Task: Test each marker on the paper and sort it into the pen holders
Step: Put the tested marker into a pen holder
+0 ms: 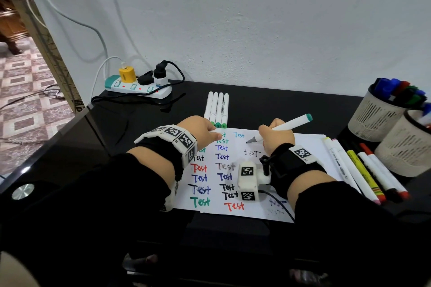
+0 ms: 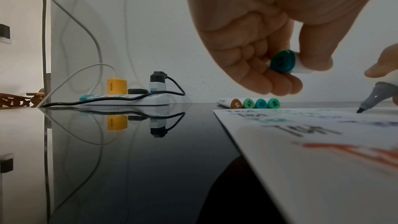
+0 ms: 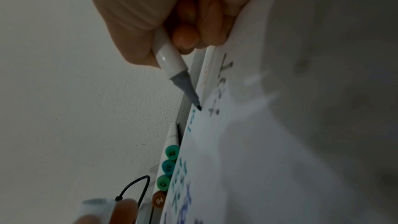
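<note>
Sleeved wrists are braced over the paper (image 1: 303, 147) on the table (image 1: 256, 98). By the right hand (image 1: 276, 137) the marker (image 1: 289, 124) is clamped — nib just above the sheet; the cap (image 2: 283, 61) is pinched by the left hand (image 1: 200, 130) for recapping.

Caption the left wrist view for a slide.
Left hand pinches a teal marker cap above the paper while the uncapped marker nears it.
</note>
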A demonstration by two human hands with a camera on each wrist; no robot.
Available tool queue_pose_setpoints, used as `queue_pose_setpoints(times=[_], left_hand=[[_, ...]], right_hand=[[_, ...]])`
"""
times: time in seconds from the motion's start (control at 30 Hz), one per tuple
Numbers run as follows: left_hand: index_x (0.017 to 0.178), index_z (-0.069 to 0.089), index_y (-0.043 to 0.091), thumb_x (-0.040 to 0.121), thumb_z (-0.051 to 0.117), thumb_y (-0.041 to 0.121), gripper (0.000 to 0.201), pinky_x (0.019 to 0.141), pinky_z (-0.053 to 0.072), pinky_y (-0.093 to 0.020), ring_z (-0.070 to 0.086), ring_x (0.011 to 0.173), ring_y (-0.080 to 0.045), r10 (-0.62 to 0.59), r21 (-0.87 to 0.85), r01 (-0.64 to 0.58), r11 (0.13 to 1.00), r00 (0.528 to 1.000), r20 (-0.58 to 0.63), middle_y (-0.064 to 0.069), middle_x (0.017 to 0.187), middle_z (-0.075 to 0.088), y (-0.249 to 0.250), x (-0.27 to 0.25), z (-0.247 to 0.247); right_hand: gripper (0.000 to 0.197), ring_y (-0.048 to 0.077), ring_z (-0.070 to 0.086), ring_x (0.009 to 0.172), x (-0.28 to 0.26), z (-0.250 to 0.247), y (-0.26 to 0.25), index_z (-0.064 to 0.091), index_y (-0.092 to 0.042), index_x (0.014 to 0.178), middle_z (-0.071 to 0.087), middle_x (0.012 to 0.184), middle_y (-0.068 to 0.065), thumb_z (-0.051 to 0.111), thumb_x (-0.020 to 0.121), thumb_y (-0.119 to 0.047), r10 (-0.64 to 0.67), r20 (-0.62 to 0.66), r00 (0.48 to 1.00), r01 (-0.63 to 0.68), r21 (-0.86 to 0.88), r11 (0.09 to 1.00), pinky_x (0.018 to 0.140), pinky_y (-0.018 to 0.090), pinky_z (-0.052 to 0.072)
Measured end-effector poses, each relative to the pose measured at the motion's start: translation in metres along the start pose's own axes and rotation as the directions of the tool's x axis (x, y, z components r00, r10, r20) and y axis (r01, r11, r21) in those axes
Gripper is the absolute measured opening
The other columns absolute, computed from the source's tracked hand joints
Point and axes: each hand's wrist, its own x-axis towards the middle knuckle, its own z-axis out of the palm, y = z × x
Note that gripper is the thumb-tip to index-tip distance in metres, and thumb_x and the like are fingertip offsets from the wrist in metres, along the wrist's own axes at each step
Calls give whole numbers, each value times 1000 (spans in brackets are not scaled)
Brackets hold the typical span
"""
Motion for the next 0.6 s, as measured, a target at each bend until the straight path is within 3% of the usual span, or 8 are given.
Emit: queue_pose_setpoints(times=[0.17, 0.33, 0.5, 0.6], left_hand=[[128, 55, 17, 95, 47, 40, 41, 93, 40, -28, 53, 115, -18, 2, 0, -2, 1000, 1000, -1, -2, 128, 57, 0, 1, 0], [128, 55, 17, 95, 47, 40, 41, 92, 40, -28, 53, 116, -18, 2, -1, -2, 1000, 1000, 0, -2, 129, 56, -1, 2, 0], [124, 59, 16, 95, 48, 40, 39, 84, 42, -26, 56, 101, -16, 27, -22, -27, 999, 1000, -8, -3, 118, 62, -2, 0, 0], [121, 60, 17, 94, 50, 39, 36, 80, 41, -25, 57, 96, -16, 40, -83, -44, 996, 998, -42, -1, 106, 63, -2, -2, -3]], right_hand=[[26, 24, 42, 65, -2, 1, 0, 34, -17, 65, 42, 68, 9, 54, 82, -14, 22, 6, 1000, -22, 15, 1000, 64, 34, 40], [28, 24, 39, 63, -1, -1, -2, 32, -17, 64, 38, 64, 8, 53, 82, -13, 40, 43, 998, -41, 4, 999, 62, 34, 38], [30, 14, 37, 41, -3, -8, -9, 36, -14, 62, 39, 53, 7, 54, 85, -9, 161, 100, 982, -181, 235, 955, 40, 21, 31], [31, 8, 32, 26, -3, -14, -19, 38, -12, 61, 42, 49, 7, 55, 87, -8, 168, 148, 975, -206, 307, 929, 31, 14, 24]])
